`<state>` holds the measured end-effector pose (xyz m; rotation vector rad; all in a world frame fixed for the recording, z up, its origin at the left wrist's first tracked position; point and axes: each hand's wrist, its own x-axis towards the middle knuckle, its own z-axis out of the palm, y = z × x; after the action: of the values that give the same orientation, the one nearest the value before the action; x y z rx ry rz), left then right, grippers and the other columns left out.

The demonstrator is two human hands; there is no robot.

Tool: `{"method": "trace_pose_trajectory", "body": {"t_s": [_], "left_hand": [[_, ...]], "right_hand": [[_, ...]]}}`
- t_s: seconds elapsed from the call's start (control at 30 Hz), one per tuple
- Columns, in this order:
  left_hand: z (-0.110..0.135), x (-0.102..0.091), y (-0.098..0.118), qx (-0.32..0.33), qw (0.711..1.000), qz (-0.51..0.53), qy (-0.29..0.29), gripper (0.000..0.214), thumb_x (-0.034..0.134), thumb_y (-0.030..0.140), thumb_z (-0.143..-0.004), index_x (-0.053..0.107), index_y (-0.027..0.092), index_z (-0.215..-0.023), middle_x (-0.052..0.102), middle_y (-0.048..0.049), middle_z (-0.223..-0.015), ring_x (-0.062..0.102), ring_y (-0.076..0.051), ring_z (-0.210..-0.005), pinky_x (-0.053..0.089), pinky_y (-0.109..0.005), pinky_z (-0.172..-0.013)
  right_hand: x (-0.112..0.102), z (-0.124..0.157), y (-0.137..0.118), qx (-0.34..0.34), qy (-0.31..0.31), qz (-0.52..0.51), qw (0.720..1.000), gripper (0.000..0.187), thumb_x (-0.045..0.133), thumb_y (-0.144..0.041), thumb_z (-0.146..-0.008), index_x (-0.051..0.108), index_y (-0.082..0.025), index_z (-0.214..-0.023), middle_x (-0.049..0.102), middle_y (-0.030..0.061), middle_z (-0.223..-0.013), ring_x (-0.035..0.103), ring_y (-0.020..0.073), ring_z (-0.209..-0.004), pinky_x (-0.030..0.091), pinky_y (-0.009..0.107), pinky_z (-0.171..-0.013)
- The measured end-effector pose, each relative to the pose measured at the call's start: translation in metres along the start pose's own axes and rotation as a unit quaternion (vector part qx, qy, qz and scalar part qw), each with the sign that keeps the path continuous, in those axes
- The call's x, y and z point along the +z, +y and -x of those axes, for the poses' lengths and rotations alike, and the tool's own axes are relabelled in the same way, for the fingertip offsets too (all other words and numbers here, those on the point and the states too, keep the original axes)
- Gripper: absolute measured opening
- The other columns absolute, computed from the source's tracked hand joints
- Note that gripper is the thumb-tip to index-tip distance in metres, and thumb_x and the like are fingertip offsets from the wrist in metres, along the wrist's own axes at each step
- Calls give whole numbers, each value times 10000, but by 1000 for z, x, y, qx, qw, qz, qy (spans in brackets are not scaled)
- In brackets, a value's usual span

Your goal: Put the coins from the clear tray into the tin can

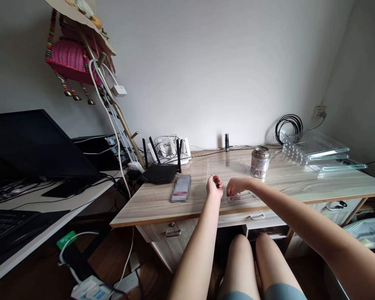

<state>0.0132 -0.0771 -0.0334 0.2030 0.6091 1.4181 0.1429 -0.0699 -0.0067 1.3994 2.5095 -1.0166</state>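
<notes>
A clear, shallow acrylic tray lies on the wood-grain desk in front of me; its outline is faint. At its near left part is my left hand, palm turned up and inward with the fingers curled closed. Something small and dark may sit within those fingers, too small to name. Just to the right, my right hand reaches down over the tray's near side, wrist bent and fingers pressed together. Whatever its fingertips touch is hidden. Behind the right forearm stands a patterned metal tin with a silver lid.
Left of the tray lies a blurred flat packet or phone, beside a black router with antennas. A small black bottle stands by the wall. Stacked clear trays and a coiled black cable occupy the right. A monitor is far left.
</notes>
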Motion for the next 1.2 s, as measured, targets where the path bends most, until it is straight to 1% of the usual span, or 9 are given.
{"method": "trace_pose_trajectory", "body": {"t_s": [0.13, 0.3, 0.5, 0.67, 0.77, 0.9, 1.0, 1.07, 1.2], "left_hand": [[-3, 2, 5, -16, 999, -1, 46, 227, 317, 169, -788, 445, 136, -604, 438, 5, -500, 388, -35, -354, 292, -130, -320], [-2, 6, 15, -16, 998, 0, 67, 155, 341, 93, -763, 486, 115, -711, 528, -56, -612, 571, -103, -568, 474, -186, -503], [8, 4, 6, -60, 997, -22, 47, 141, 383, 138, -764, 515, 90, -770, 562, -116, -692, 603, -177, -649, 513, -295, -563], [4, 13, -14, -95, 995, -39, -7, 164, 373, 91, -750, 535, 61, -755, 582, -133, -697, 613, -200, -681, 527, -297, -581], [-1, 19, -23, -98, 994, -46, -8, 174, 371, 8, -709, 536, 57, -736, 584, -114, -659, 617, -183, -669, 532, -268, -589], [-6, 27, -25, -96, 993, -65, -19, 178, 386, -26, -700, 541, 62, -704, 587, -97, -644, 619, -162, -647, 536, -242, -584], [-11, 35, -20, -83, 992, -94, -32, 123, 455, -12, -700, 547, 67, -683, 589, -76, -640, 615, -133, -631, 528, -191, -566], [-17, 40, -14, -75, 989, -121, -37, 90, 497, 0, -695, 550, 66, -665, 587, -66, -632, 608, -109, -609, 511, -146, -540], [-32, 49, -4, -65, 980, -182, -40, 81, 529, 16, -694, 552, 70, -638, 580, -56, -599, 581, -75, -531, 449, -91, -429]], "right_hand": [[3, -3, -3, 10, -11, -2, 1000, 352, 697, -279, -404, 669, -160, -735, 605, 1, -609, 477, 78, -488, 381, 193, -459], [-3, 4, -2, 3, 15, -30, 999, 295, 699, -252, -409, 658, -150, -682, 618, 12, -607, 499, 91, -499, 374, 185, -439], [-32, 11, 4, -25, 199, -95, 975, 297, 571, -328, -622, 639, -137, -840, 637, 58, -768, 518, 83, -575, 372, 158, -442], [-30, 13, 5, -23, 270, -117, 956, 214, 567, -296, -620, 674, -160, -747, 627, 28, -602, 528, 104, -523, 364, 177, -420], [-30, 20, 8, -16, 355, -78, 931, 213, 568, -319, -624, 688, -186, -740, 649, 28, -653, 566, 137, -606, 404, 204, -512], [-60, 45, 26, -22, 462, -56, 885, 249, 549, -340, -647, 680, -179, -786, 660, 41, -778, 581, 161, -732, 421, 218, -646], [-95, 67, 50, 75, 547, -7, 834, 259, 516, -334, -664, 657, -193, -830, 650, 35, -807, 570, 150, -740, 408, 218, -632], [-116, 78, 67, 173, 551, 35, 815, 229, 519, -308, -643, 655, -206, -796, 641, 36, -802, 561, 149, -728, 391, 218, -591], [-140, 82, 89, 245, 498, 70, 829, 160, 552, -243, -563, 663, -208, -673, 626, 52, -741, 550, 155, -655, 365, 230, -526]]}}
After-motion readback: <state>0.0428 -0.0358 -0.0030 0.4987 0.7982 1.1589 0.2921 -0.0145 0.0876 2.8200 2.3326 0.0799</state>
